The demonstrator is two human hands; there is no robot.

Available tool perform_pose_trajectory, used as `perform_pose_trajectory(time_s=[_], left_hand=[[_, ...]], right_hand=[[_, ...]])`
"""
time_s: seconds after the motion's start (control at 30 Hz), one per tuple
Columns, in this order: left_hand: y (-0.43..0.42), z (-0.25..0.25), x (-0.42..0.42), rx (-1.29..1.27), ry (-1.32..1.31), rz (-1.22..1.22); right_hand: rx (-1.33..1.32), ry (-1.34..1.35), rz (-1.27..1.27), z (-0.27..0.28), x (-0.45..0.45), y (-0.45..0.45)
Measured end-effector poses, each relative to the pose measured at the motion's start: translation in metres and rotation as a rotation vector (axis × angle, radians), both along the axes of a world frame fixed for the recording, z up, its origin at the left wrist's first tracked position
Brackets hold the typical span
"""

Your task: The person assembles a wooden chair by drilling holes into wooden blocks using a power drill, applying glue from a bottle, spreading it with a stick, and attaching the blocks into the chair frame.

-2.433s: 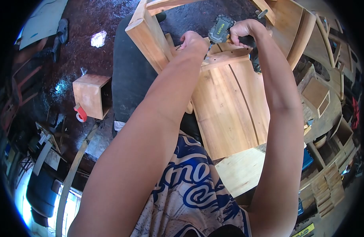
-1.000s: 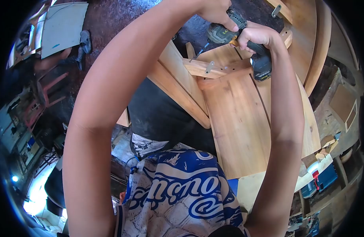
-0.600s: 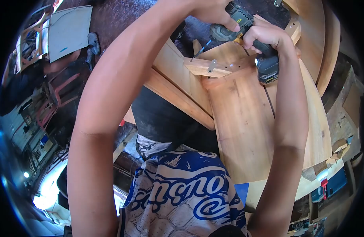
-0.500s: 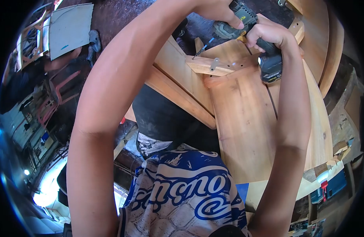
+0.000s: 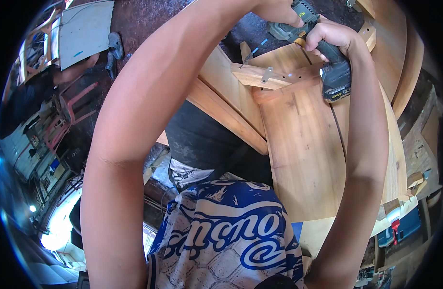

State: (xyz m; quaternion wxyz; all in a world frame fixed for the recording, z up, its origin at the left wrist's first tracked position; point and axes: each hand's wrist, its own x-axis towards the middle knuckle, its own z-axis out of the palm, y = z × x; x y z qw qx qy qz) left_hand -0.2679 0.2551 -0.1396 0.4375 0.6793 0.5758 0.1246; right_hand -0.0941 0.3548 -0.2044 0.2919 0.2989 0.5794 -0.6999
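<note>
**One camera is looking down from your head**

You are wearing the single camera, and it is facing forward and steeply down. Your shirt (image 5: 226, 241) is filling the bottom middle at close range, your left arm (image 5: 134, 96) and right arm (image 5: 368, 139) are framing the sides, and the drill (image 5: 336, 79) is showing near the top edge, farther off.

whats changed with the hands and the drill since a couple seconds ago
The left hand, earlier off the drill beside the wooden frame, has moved up and right in view onto the drill's body. The right hand stays on its handle.
</note>
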Motion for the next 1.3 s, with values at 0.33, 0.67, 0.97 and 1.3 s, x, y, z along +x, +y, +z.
perform_pose_trajectory(time_s=[0.33, 0.67, 0.97, 1.3], left_hand=[[-0.002, 0.007, 0.001, 0.010, 0.095, 0.057], [-0.002, 0.005, -0.001, 0.012, 0.086, 0.061], [0.000, 0.004, -0.001, -0.002, 0.098, 0.052], [0.005, 0.000, 0.004, -0.037, 0.127, 0.028]], right_hand=[[-0.032, -0.039, 0.035, -0.007, -0.002, 0.004], [-0.019, -0.065, 0.025, -0.008, -0.002, 0.003], [-0.070, -0.061, -0.031, 0.006, -0.011, -0.002], [0.327, 0.505, 0.091, 0.008, 0.004, 0.006]])
